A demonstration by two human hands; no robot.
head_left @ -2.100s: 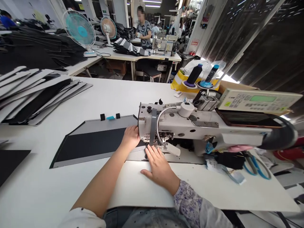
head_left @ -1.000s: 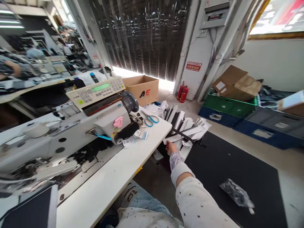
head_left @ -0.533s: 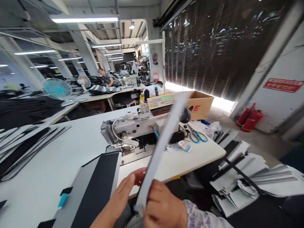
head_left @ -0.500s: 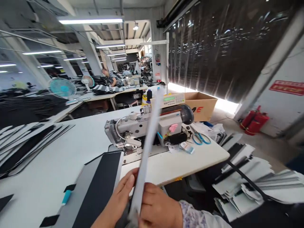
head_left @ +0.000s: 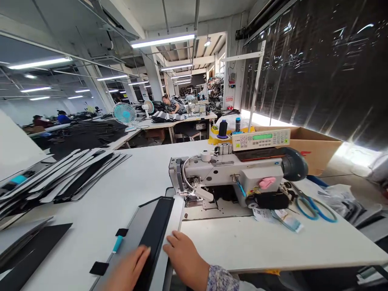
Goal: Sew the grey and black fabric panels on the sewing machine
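The long flat panel (head_left: 156,228) lies on the white table (head_left: 242,242), to the left of the sewing machine. It has a gray part on its left and a wide black band beside that. A white strip (head_left: 175,216) runs along the right side of the panel, and its far end is just beside the machine's needle area. On the left edge are 2 black tabs, 1 farther away (head_left: 121,232) and 1 nearer (head_left: 99,268), with a small blue piece (head_left: 117,244) between them.

The right hand (head_left: 189,258) is on the white strip, its fingers bent and close together. I cannot tell if they pinch it, because the thumb is hidden. The left hand (head_left: 129,268) is over the panel (it looks blurry), with its fingertips at the black band. I cannot tell if those fingers hold anything.

The sewing machine (head_left: 222,173) has a pink thing (head_left: 267,182) on its side and a control box (head_left: 262,138) with a green screen on top. Scissors (head_left: 315,208) with blue handles lie to its right. Behind it stand 2 spools of dark thread, 1 on the left (head_left: 222,128) and 1 on the right (head_left: 237,124). A pile of black, gray and white pieces (head_left: 81,173) sits on the left. Farther back are 2 fans, a blue-green fan (head_left: 125,113) and a smaller fan (head_left: 148,106), and a person (head_left: 174,105) bends over another table.
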